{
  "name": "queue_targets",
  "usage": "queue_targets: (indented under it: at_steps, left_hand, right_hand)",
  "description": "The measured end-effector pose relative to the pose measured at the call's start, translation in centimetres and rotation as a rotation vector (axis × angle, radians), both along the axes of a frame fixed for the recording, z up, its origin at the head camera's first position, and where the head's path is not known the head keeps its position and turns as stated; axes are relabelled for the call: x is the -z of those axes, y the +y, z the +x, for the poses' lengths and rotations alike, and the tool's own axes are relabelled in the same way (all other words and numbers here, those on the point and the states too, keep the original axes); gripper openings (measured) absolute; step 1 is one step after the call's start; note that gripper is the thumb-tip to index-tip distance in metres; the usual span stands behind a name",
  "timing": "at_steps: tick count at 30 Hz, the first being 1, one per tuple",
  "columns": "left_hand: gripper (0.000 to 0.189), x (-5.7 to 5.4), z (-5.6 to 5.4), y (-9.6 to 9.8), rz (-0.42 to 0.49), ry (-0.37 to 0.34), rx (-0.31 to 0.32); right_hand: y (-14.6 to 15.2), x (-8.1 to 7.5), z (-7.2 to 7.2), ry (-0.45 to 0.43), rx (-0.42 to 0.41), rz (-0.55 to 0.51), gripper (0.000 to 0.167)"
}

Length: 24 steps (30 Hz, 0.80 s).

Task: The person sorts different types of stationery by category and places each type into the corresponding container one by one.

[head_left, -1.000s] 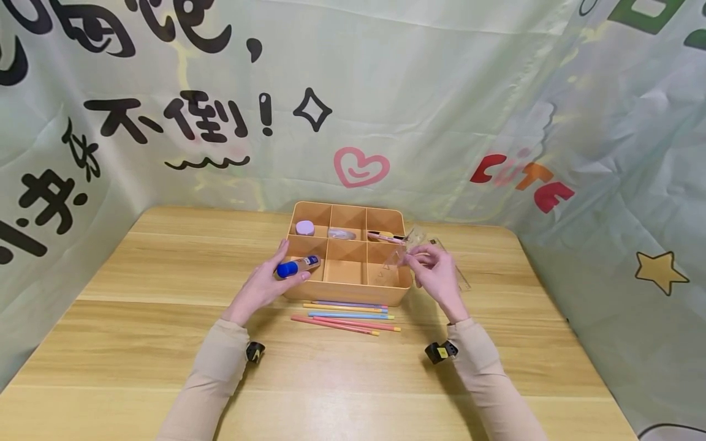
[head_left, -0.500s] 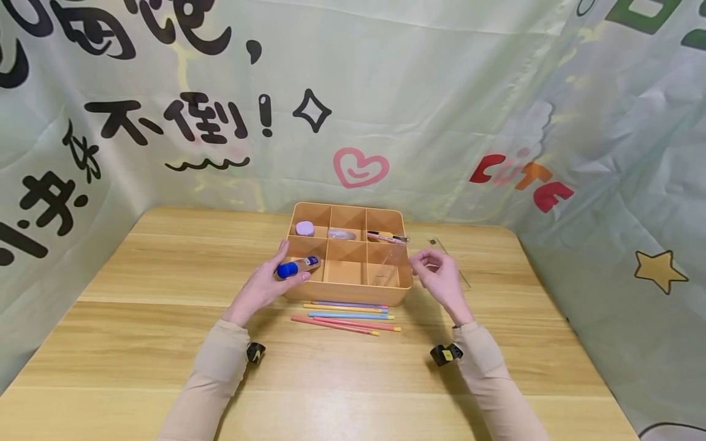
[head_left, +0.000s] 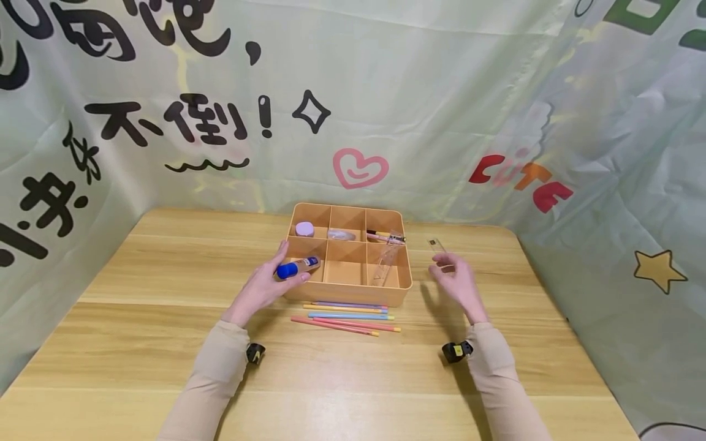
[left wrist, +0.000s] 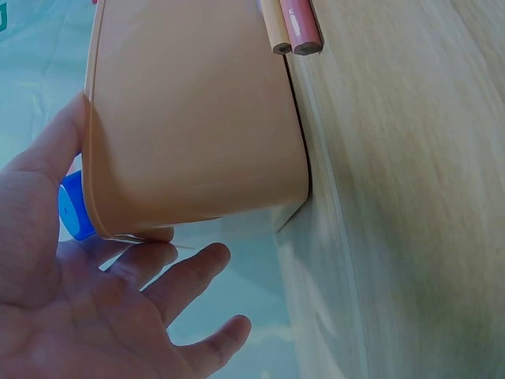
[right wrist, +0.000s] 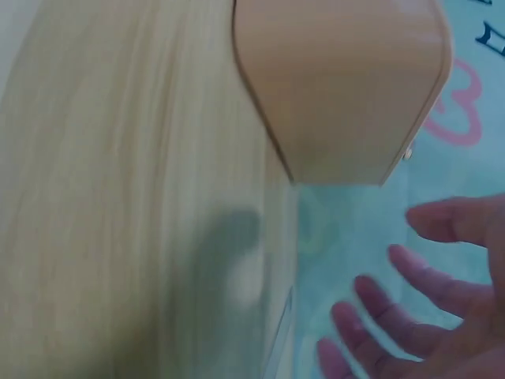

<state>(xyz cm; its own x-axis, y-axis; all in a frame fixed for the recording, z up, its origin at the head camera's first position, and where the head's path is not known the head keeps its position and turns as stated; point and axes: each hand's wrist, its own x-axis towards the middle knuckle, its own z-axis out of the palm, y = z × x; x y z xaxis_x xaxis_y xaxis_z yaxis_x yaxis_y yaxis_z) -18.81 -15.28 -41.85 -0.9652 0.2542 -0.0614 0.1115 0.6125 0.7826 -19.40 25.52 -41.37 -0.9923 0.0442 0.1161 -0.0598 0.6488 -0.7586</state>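
My left hand [head_left: 263, 285] rests at the left front corner of an orange divided desk organizer [head_left: 344, 293]. In the left wrist view its thumb touches the rim, and the other fingers [left wrist: 189, 280] extend loosely beside the side wall. A blue-capped clear tube [head_left: 300, 267] lies in the organizer's front left compartment. Clear plastic drawing rulers [head_left: 384, 266] lean in the front right compartment. My right hand [head_left: 456, 283] is apart from the organizer's right side and holds nothing, fingers relaxed. Near its fingertips lies a clear ruler [head_left: 435, 245] on the table, partly hidden by the hand.
The back compartments hold a lilac round-lidded item [head_left: 304, 229], a pale translucent object [head_left: 341, 234] and slim pens [head_left: 383, 236]. Several colored pencils [head_left: 347, 315] lie on the wooden table [head_left: 342, 386] before the organizer. A printed cloth [head_left: 419, 110] hangs behind.
The right hand has let go of a clear drawing ruler, which now leans in the front right compartment, and has moved right toward the ruler on the table. The left hand stays put.
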Motion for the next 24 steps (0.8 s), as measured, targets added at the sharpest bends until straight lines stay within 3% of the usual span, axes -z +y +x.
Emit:
queue_targets:
  at_steps: [4,10,17,24]
  left_hand:
    - [0.098,0.0,0.0,0.0,-0.002,-0.003,-0.001]
    - [0.098,0.1,0.0,0.0,-0.001,0.005,-0.003]
    - [0.098,0.0,0.0,0.0,-0.002,-0.003,-0.007]
    - [0.098,0.1,-0.1,0.0,0.000,0.004,-0.006]
  right_hand:
    - [0.8,0.4,0.0,-0.106,-0.050,0.105,0.048]
    - [1.3,1.5,-0.2,-0.175,-0.059,0.242,0.053]
    - [1.3,2.0,-0.1,-0.263,-0.081,0.246,0.059]
    - [1.4,2.0,-0.1,-0.255,-0.101,0.275,0.057]
